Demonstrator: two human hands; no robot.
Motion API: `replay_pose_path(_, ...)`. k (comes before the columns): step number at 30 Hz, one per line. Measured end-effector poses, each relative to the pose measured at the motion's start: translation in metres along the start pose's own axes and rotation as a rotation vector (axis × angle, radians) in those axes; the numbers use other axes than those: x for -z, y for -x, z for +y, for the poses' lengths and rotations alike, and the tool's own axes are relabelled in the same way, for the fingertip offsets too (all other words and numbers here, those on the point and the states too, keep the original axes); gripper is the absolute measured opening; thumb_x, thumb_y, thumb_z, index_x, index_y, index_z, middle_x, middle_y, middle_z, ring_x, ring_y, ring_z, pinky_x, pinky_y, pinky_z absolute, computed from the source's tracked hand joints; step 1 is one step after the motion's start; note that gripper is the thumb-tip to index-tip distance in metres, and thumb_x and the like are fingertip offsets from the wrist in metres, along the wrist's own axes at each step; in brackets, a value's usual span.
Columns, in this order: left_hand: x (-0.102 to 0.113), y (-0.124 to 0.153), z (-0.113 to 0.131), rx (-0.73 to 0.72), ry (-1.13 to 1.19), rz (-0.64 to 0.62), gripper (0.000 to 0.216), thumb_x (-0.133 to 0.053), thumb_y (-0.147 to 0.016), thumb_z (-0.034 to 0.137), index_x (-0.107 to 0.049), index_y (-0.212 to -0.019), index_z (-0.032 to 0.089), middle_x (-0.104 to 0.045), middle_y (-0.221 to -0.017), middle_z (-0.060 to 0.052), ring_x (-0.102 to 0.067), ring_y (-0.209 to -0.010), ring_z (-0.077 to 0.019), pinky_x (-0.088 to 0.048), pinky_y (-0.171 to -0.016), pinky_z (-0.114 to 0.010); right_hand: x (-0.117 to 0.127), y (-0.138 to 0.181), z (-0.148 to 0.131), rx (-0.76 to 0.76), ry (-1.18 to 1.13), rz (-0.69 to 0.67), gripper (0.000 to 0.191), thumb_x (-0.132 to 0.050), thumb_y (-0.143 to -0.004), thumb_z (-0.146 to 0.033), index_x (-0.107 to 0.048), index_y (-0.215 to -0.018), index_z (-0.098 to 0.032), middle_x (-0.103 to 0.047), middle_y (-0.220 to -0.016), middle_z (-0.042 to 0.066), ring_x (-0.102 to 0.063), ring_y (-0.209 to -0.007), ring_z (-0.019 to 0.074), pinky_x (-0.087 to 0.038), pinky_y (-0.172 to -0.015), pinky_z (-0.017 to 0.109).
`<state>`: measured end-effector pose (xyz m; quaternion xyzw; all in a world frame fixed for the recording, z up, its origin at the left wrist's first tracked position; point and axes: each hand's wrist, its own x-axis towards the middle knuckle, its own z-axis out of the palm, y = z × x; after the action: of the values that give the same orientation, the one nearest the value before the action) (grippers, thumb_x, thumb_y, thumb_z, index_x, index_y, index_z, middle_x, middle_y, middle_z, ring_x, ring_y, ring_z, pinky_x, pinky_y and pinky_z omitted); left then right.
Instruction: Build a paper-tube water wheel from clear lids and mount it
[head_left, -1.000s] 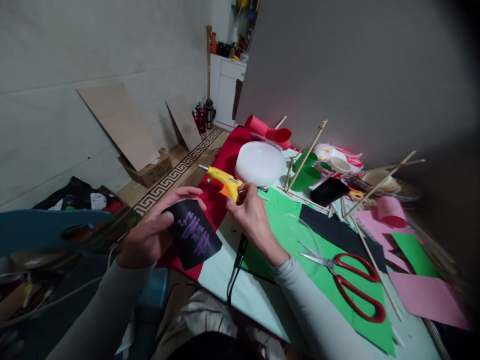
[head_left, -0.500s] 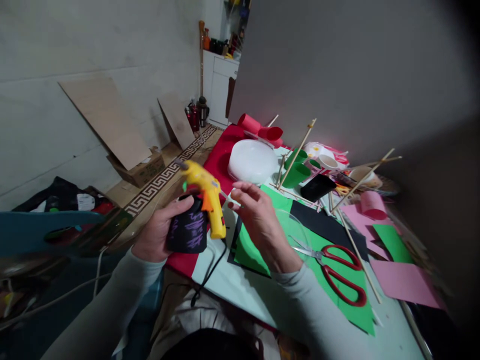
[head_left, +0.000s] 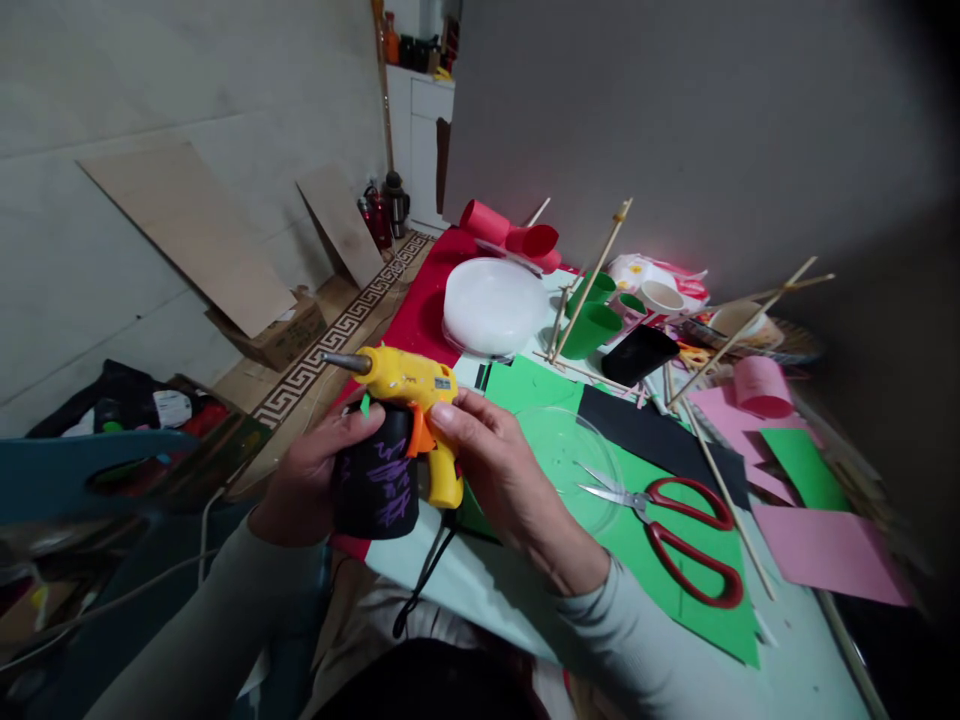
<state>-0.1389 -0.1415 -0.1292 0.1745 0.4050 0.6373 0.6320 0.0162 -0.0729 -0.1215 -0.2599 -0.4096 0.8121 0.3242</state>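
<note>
My left hand (head_left: pixel 304 480) grips a black paper cup shape with purple scribbles (head_left: pixel 377 482), held upright over the table's near left corner. My right hand (head_left: pixel 491 470) is wrapped around the handle of a yellow glue gun (head_left: pixel 409 385) with an orange trigger. The gun sits just above and against the black cup, its metal nozzle pointing left. A black cord (head_left: pixel 424 575) hangs down from the gun's handle.
Red-handled scissors (head_left: pixel 679 535) lie on green paper (head_left: pixel 660 580) to the right, beside a clear plastic dish (head_left: pixel 566 455). Further back stand a white bowl (head_left: pixel 491 305), green cups (head_left: pixel 592 325), wooden sticks (head_left: pixel 592 275) and pink paper (head_left: pixel 829 550). A blue chair (head_left: pixel 82 460) is on the left.
My right hand lifted the glue gun off the table and brought it over the black cup. The gun turned so its nozzle points left, and my right hand closed on the handle.
</note>
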Motion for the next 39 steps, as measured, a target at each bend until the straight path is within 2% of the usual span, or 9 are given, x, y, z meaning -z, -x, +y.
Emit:
replay_pose_path(6, -0.026, -0.004, -0.003, 0.049, 0.063, 0.018, 0.026, -0.086, -0.076, 0.033, -0.081, -0.096, 0.018, -0.082, -0.094, -0.005, -0.077, -0.103, -0.0298, -0.064, -0.091, -0.037, -0.001, 0.009, -0.011, 0.195, 0.030, 0.093, 0.022, -0.082, -0.084, -0.036, -0.076, -0.100, -0.022, -0.080, -0.108, 0.005, -0.074, -0.104, 0.0235, -0.056, -0.100, 0.038)
replay_pose_path(10, -0.035, -0.004, -0.001, 0.067, 0.056, 0.043, 0.030, -0.087, -0.075, 0.028, -0.077, -0.102, 0.020, -0.080, -0.085, -0.003, -0.076, -0.071, -0.0210, -0.063, -0.065, -0.029, 0.005, 0.017, -0.018, 0.224, -0.044, 0.238, 0.022, -0.080, -0.080, -0.038, -0.073, -0.094, -0.022, -0.079, -0.098, 0.004, -0.075, -0.090, 0.0225, -0.061, -0.087, 0.037)
replay_pose_path(12, -0.038, -0.004, 0.001, 0.086, 0.024, 0.057, 0.031, -0.078, -0.081, 0.026, -0.074, -0.111, 0.019, -0.080, -0.085, -0.006, -0.074, -0.066, -0.0224, -0.061, -0.058, -0.031, 0.013, 0.026, -0.023, 0.254, -0.078, 0.353, 0.024, -0.079, -0.079, -0.038, -0.072, -0.097, -0.024, -0.079, -0.103, 0.004, -0.075, -0.089, 0.0213, -0.062, -0.079, 0.034)
replay_pose_path(16, -0.043, -0.006, 0.006, 0.095, -0.039, 0.064, 0.050, -0.065, -0.082, 0.024, -0.067, -0.131, 0.014, -0.080, -0.096, -0.014, -0.077, -0.086, -0.0300, -0.064, -0.072, -0.040, 0.036, 0.051, -0.030, 0.239, 0.001, 0.481, 0.031, -0.074, -0.086, -0.051, -0.070, -0.104, -0.026, -0.077, -0.111, 0.004, -0.076, -0.085, 0.0235, -0.060, -0.058, 0.031)
replay_pose_path(20, -0.045, -0.010, 0.003, 0.075, -0.083, 0.053, 0.055, -0.064, -0.076, 0.023, -0.070, -0.128, 0.008, -0.078, -0.114, -0.018, -0.071, -0.110, -0.0334, -0.058, -0.094, -0.043, 0.057, 0.076, -0.028, 0.219, 0.073, 0.509, 0.038, -0.070, -0.090, -0.059, -0.069, -0.106, -0.025, -0.078, -0.100, 0.006, -0.073, -0.070, 0.0217, -0.057, -0.050, 0.031)
replay_pose_path(24, -0.049, -0.013, -0.004, 0.124, -0.191, 0.020, 0.060, -0.075, -0.076, 0.025, -0.068, -0.135, 0.017, -0.073, -0.131, -0.014, -0.065, -0.122, -0.0340, -0.056, -0.097, -0.040, 0.068, 0.097, -0.029, 0.186, 0.109, 0.511, 0.042, -0.078, -0.084, -0.057, -0.071, -0.106, -0.022, -0.077, -0.089, 0.006, -0.059, -0.050, 0.0136, -0.043, -0.041, 0.025)
replay_pose_path(27, -0.057, -0.014, -0.011, 0.114, -0.248, -0.001, 0.062, -0.082, -0.078, 0.031, -0.066, -0.137, 0.023, -0.070, -0.138, -0.012, -0.062, -0.129, -0.0336, -0.056, -0.097, -0.038, 0.075, 0.111, -0.031, 0.212, 0.163, 0.475, 0.035, -0.088, -0.075, -0.045, -0.075, -0.097, -0.020, -0.073, -0.074, 0.003, -0.054, -0.050, 0.0117, -0.039, -0.043, 0.024)
replay_pose_path(31, -0.071, -0.016, -0.020, 0.069, -0.242, 0.022, 0.059, -0.083, -0.077, 0.033, -0.069, -0.133, 0.022, -0.073, -0.134, -0.011, -0.065, -0.126, -0.0315, -0.058, -0.094, -0.034, 0.089, 0.125, -0.032, 0.191, 0.262, 0.443, 0.033, -0.086, -0.076, -0.051, -0.077, -0.078, -0.019, -0.067, -0.060, 0.004, -0.054, -0.050, 0.0146, -0.041, -0.045, 0.027)
replay_pose_path(39, -0.087, -0.025, -0.032, -0.009, -0.219, -0.028, 0.062, -0.082, -0.079, 0.032, -0.065, -0.138, 0.021, -0.078, -0.122, -0.011, -0.079, -0.089, -0.0264, -0.067, -0.073, -0.032, 0.091, 0.133, -0.025, 0.386, 0.464, 0.468, 0.025, -0.074, -0.093, -0.047, -0.083, -0.106, -0.027, -0.071, -0.065, 0.003, -0.053, -0.044, 0.0136, -0.044, -0.040, 0.026)
